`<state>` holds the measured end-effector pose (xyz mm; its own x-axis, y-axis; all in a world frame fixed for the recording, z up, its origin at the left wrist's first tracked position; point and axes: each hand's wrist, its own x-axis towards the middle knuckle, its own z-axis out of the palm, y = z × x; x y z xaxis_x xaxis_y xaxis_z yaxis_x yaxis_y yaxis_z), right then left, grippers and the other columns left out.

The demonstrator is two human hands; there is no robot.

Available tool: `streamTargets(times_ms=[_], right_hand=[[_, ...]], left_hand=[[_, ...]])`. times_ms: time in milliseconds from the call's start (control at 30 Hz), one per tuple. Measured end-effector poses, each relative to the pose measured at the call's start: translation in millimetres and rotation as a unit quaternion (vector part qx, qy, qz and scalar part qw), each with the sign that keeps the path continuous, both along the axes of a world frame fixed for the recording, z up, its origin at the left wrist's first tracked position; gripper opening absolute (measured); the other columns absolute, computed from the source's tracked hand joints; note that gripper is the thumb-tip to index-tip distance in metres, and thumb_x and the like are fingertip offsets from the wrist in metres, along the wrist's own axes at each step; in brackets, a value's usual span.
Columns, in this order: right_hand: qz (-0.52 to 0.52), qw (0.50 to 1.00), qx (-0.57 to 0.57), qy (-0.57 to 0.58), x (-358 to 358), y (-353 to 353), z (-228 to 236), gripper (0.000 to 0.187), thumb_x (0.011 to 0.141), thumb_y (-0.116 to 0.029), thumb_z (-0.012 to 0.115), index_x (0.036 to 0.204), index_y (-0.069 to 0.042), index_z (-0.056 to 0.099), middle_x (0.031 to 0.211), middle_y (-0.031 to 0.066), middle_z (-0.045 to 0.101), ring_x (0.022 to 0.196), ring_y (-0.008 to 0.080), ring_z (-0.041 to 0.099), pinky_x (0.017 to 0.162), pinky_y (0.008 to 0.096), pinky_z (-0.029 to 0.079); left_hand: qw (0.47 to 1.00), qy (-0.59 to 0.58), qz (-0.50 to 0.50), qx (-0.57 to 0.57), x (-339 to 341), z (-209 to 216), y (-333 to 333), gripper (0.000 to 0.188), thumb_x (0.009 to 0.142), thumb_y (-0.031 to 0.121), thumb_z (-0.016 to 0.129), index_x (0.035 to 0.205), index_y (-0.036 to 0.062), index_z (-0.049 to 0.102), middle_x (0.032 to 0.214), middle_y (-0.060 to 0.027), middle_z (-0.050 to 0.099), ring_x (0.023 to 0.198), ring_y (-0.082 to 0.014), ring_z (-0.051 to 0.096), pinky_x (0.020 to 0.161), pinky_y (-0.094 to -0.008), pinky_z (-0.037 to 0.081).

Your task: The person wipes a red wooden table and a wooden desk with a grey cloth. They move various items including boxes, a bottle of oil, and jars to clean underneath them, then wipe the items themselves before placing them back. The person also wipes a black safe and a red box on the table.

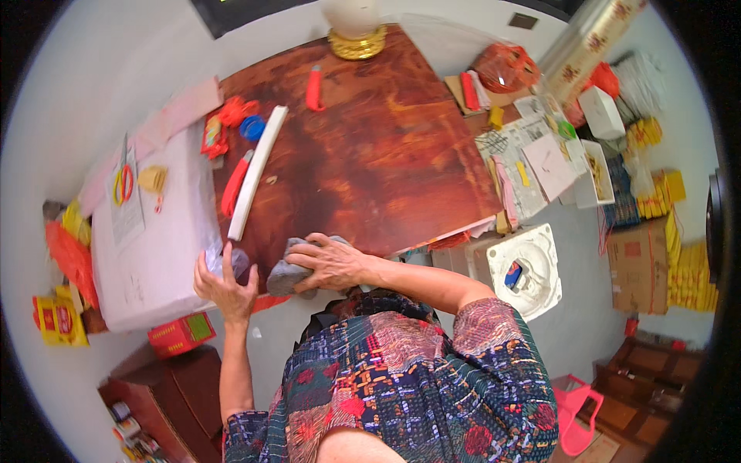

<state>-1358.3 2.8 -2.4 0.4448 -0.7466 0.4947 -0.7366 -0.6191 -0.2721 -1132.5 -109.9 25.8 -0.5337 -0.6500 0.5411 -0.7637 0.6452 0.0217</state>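
My right hand (333,262) presses a folded grey cloth (287,276) against the near edge of the dark reddish-brown wooden table (370,139), its fingers curled over the cloth. To its left, my left hand (226,292) is raised at the table's edge with its fingers apart and nothing in them. Some crumpled see-through plastic (238,262) lies beside that hand. Just beyond its fingertips ends a long white bar (258,174), which lies slanted on the tabletop. Along the bar's left side is a red-handled tool (235,185); a similar red tool (314,89) lies farther back.
On the left stands a white-covered block (162,262) with scissors (123,185) on it. A blue round lid (252,127) and a red packet (214,137) lie beside it. A gold-based white object (356,38) stands at the back. At right are papers (513,174) and a white foam piece (529,266).
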Motion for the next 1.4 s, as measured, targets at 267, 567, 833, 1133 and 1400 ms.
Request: streamTargets(times_ms=[267, 567, 833, 1133, 1400], right_hand=[[-0.251, 0.966, -0.014, 0.062, -104.8, 105.9, 10.7, 0.035, 0.077, -0.029, 0.061, 0.111, -0.033, 0.061, 0.122, 0.0087, 0.049, 0.119, 0.0259, 0.046, 0.095, 0.0422, 0.036], [-0.475, 0.876, 0.017, 0.077, -201.5, 158.1, 11.2, 0.042, 0.077, -0.039, 0.064, 0.118, -0.032, 0.060, 0.124, 0.0135, 0.048, 0.122, 0.0315, 0.040, 0.097, 0.0469, 0.031], [-0.509, 0.858, -0.006, 0.060, -238.7, 130.9, 3.9, 0.041, 0.078, -0.034, 0.062, 0.119, -0.028, 0.060, 0.130, 0.0171, 0.046, 0.122, 0.0354, 0.041, 0.096, 0.0474, 0.035], [-0.567, 0.823, 0.015, 0.030, -305.0, 41.8, -1.9, 0.037, 0.082, -0.030, 0.059, 0.118, -0.027, 0.059, 0.120, 0.0170, 0.047, 0.098, 0.0321, 0.049, 0.072, 0.0442, 0.045], [-0.647, 0.759, 0.044, -0.051, -327.7, -5.2, -3.3, 0.037, 0.082, -0.031, 0.060, 0.118, -0.025, 0.058, 0.099, 0.0137, 0.050, 0.091, 0.0320, 0.053, 0.070, 0.0452, 0.046]], left_hand=[[0.986, 0.000, -0.130, 0.107, -89.6, -21.3, 65.9, 0.076, 0.066, 0.041, 0.078, 0.133, 0.0201, 0.047, 0.139, -0.0205, 0.029, 0.128, -0.0380, 0.028, 0.103, -0.0528, 0.024], [0.962, -0.018, -0.170, 0.214, -166.0, -26.0, 114.9, 0.064, 0.078, 0.041, 0.067, 0.134, 0.0160, 0.046, 0.140, -0.0203, 0.030, 0.128, -0.0375, 0.029, 0.105, -0.0509, 0.022], [0.980, -0.009, -0.007, 0.199, -167.4, -54.7, 115.1, 0.061, 0.090, 0.049, 0.050, 0.141, 0.0179, 0.038, 0.143, -0.0166, 0.029, 0.132, -0.0337, 0.028, 0.107, -0.0490, 0.019], [0.985, -0.081, 0.048, 0.144, -186.1, -46.5, 125.0, 0.064, 0.088, 0.051, 0.052, 0.143, 0.0218, 0.037, 0.146, -0.0135, 0.030, 0.134, -0.0340, 0.027, 0.108, -0.0496, 0.020], [0.984, -0.082, 0.048, 0.151, -185.8, -43.7, 124.8, 0.066, 0.085, 0.051, 0.055, 0.142, 0.0221, 0.037, 0.145, -0.0133, 0.030, 0.134, -0.0339, 0.026, 0.108, -0.0502, 0.020]])
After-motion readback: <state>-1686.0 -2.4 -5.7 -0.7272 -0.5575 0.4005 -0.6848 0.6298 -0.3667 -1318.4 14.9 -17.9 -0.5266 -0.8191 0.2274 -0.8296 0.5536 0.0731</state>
